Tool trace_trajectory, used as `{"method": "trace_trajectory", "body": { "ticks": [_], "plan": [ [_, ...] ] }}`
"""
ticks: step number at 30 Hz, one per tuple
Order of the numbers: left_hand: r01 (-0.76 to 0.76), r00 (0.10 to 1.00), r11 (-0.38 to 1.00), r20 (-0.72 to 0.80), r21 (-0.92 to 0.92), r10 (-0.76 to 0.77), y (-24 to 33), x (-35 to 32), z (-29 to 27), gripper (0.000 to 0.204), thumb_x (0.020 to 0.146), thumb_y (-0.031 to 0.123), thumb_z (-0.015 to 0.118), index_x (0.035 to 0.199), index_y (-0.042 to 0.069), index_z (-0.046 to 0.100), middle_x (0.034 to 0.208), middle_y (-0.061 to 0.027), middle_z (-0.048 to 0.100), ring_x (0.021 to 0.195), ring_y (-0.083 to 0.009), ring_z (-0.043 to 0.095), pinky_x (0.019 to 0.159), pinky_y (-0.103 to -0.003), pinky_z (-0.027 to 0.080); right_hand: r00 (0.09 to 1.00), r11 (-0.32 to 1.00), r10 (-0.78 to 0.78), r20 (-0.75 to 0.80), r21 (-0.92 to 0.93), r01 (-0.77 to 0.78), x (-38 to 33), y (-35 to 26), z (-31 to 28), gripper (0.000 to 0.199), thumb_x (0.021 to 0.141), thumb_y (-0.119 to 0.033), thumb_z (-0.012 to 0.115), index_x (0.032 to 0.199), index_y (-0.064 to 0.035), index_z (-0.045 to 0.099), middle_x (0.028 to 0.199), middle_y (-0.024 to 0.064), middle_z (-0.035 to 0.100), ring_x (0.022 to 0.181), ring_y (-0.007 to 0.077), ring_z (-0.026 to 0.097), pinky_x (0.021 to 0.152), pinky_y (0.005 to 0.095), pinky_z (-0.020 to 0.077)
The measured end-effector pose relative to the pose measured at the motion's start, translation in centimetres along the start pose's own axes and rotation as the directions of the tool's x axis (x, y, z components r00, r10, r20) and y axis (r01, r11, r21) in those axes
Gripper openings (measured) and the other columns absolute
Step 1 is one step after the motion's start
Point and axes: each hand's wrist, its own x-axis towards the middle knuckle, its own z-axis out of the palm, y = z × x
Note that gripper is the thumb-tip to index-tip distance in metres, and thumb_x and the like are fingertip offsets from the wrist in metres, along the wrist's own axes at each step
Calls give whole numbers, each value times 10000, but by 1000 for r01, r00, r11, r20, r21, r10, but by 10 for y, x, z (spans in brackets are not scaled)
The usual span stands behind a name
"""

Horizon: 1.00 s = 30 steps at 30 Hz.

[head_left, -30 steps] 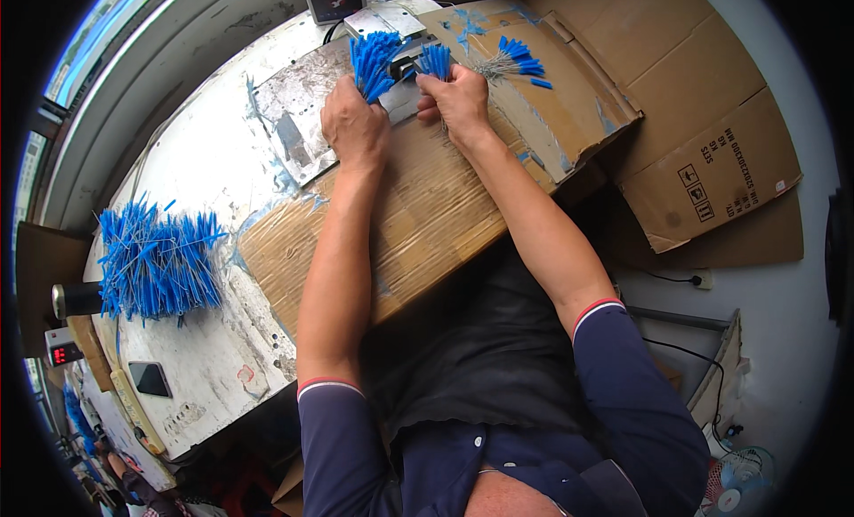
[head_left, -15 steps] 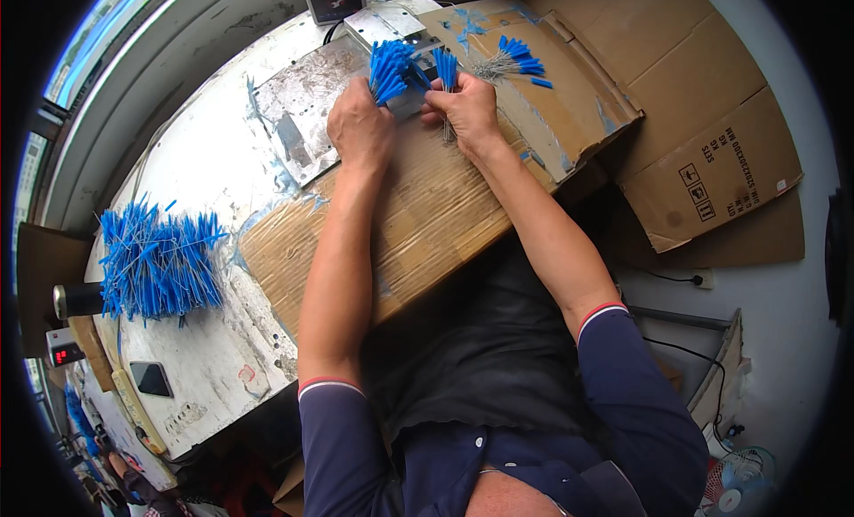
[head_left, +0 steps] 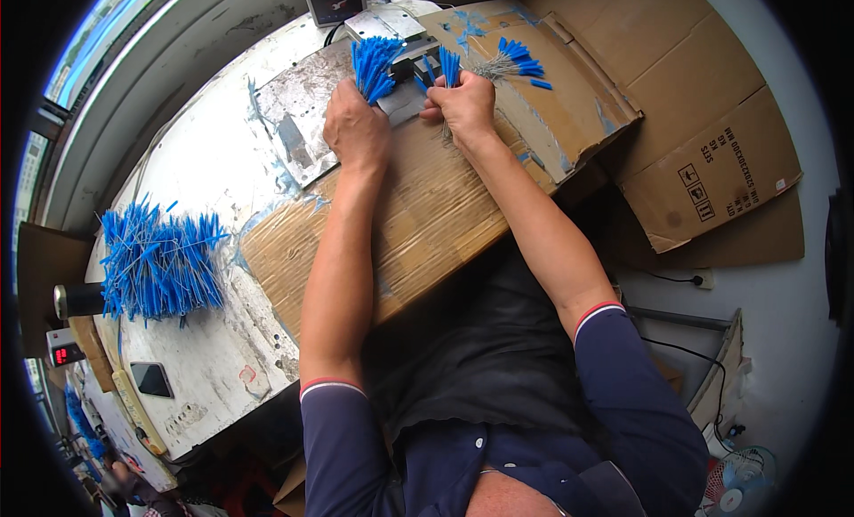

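Note:
My left hand is closed around a thick bunch of blue-tipped wires, their blue ends fanning up and away from me. To its right, my right hand pinches a smaller bundle of the same wires, with bare metal stems hanging below the fingers. One or two blue tips show just left of that bundle; whether the right hand holds them I cannot tell. Between and beyond both hands is a small metal fixture. A loose pile of blue-tipped wires lies on cardboard beyond my right hand.
A large heap of blue-tipped wires lies at the left of the white worktable. Flattened cardboard covers the near edge. A phone, a box with a red display and an open carton surround the work area.
My left hand and its bunch have shifted slightly left, away from the fixture. The right hand has barely moved, and the gap between the two bundles is wider.

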Motion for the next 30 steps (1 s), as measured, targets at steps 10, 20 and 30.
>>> {"method": "trace_trajectory", "body": {
  "ticks": [10,20,30],
  "plan": [
    [-45,999,999,-15,-12,44,-1,1,1,177,784,1,580,959,29,575,893,-175,641,897,-378,622,783,-486,478,993,993,-89,-74,-83,83,13,5,21,73,816,74,638,815,51,569,709,141,660,557,221,695,467,330,599],
    [-27,998,999,65,31,25,0,2,-2,189,794,18,600,981,45,598,837,-164,662,831,-369,638,763,-481,485,999,976,34,-35,218,-26,7,-2,17,94,834,58,684,866,38,597,778,105,646,608,202,667,488,350,616],
    [23,990,999,139,-33,-18,7,2,-6,193,789,50,600,980,34,584,842,-226,687,839,-428,673,749,-525,492,996,969,31,84,241,-50,-3,4,-3,71,840,37,676,894,25,632,768,90,646,569,171,637,484,328,608]
  ]
}}
